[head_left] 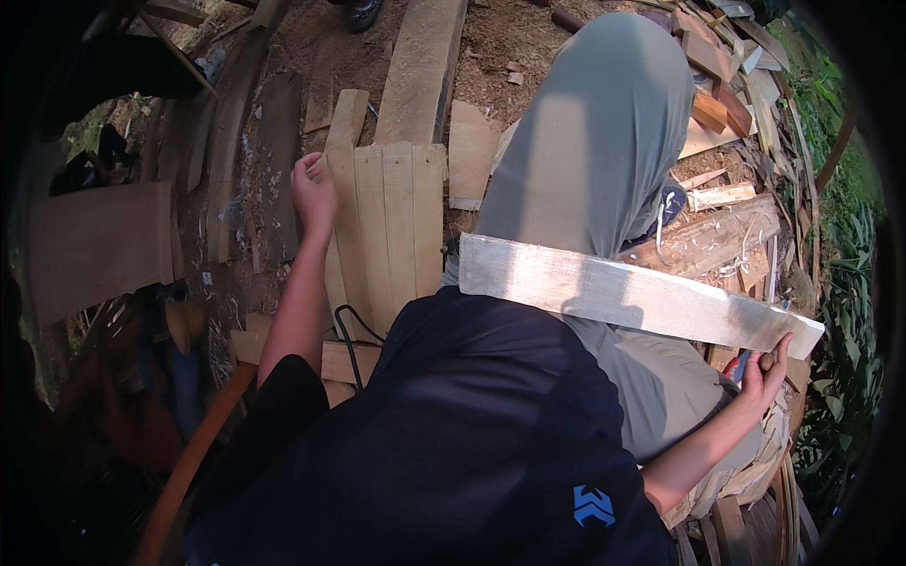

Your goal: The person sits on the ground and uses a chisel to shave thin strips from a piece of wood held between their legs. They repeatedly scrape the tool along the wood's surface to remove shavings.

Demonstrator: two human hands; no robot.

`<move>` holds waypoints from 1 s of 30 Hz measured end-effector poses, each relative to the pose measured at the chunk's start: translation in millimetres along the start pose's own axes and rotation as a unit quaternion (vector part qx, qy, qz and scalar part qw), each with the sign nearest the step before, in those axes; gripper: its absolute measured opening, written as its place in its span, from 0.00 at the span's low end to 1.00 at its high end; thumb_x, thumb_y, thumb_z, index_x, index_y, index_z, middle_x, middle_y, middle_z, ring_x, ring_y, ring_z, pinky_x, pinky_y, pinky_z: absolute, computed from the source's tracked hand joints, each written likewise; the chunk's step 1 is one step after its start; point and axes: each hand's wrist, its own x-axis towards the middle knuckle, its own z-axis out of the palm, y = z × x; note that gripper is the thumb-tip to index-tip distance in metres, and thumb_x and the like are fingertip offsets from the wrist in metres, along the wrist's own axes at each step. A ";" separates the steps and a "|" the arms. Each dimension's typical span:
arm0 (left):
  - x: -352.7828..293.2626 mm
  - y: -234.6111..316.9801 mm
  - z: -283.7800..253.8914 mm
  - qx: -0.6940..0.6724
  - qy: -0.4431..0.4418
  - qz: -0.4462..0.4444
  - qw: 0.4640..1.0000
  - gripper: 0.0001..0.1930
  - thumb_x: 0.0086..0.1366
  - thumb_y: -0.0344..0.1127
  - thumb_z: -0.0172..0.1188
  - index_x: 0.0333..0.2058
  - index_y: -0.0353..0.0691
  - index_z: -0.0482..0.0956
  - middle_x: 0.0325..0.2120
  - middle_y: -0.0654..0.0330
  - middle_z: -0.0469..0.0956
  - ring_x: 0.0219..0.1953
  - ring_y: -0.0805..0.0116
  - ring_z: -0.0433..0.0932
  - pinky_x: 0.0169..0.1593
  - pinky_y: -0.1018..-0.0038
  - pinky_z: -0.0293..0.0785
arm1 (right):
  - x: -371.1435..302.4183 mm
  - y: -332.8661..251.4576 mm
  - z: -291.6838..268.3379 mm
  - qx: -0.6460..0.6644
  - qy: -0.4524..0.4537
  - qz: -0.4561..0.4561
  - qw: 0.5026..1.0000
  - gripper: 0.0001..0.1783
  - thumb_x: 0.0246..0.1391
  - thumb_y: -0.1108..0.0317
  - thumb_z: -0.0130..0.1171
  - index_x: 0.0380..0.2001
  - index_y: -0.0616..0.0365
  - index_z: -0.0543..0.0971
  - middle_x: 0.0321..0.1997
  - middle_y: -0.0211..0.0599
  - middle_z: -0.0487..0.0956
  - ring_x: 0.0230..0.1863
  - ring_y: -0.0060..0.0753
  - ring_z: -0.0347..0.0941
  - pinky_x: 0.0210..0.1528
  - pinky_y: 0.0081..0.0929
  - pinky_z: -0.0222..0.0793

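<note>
A long, pale wooden plank (604,288) lies slantwise across the seated person's lap, over the grey-green trousers (595,132), its right end nearer the person than its left. Sunlight whitens part of its upper face. The right hand (758,385) is at the plank's right end, its forefinger touching the near edge; the thumb and forefinger are bent about a small, brown, rounded thing (767,361), but I cannot tell whether they grip it or the plank. A blue and red object (736,366) shows just beside that hand, mostly hidden.

The left hand (313,193) is well apart from the plank, beside the far left corner of a light wooden panel (398,226) with lengthwise lines. Its fingers are loosely curled; I cannot tell whether they hold anything.

Beyond the panel runs a thick beam (420,71), over ground strewn with sawdust (514,38). 1 dark shoe (672,208) with a pale lace shows past the plank. Wood offcuts (708,57) are heaped at the far right, with green plants (854,321) along the right edge.
</note>
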 end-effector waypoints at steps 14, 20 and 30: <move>-23.2 65.3 68.9 -0.024 -0.324 0.137 0.936 0.20 0.60 0.34 0.67 0.52 0.41 0.78 0.46 0.57 0.75 0.43 0.67 0.75 0.52 0.70 0.75 | -23.8 -111.0 16.4 0.136 -0.082 -0.084 0.984 0.22 0.61 0.68 0.65 0.57 0.62 0.76 0.58 0.40 0.80 0.60 0.33 0.76 0.61 0.32 0.75; -18.8 90.4 33.3 -0.137 -0.334 0.075 0.930 0.18 0.66 0.33 0.61 0.54 0.39 0.77 0.48 0.57 0.78 0.43 0.69 0.79 0.46 0.71 0.76 | 69.8 -271.5 -7.2 0.171 -0.113 -0.162 0.965 0.20 0.62 0.67 0.65 0.55 0.62 0.78 0.55 0.37 0.81 0.53 0.28 0.78 0.46 0.27 0.74; 39.3 123.2 -49.0 -0.178 -0.216 0.123 0.952 0.12 0.72 0.32 0.56 0.52 0.41 0.78 0.43 0.63 0.81 0.33 0.78 0.78 0.33 0.81 0.72 | 137.7 -272.9 34.0 0.375 0.007 -0.176 0.910 0.17 0.58 0.70 0.67 0.51 0.57 0.80 0.54 0.38 0.81 0.56 0.40 0.77 0.60 0.54 0.71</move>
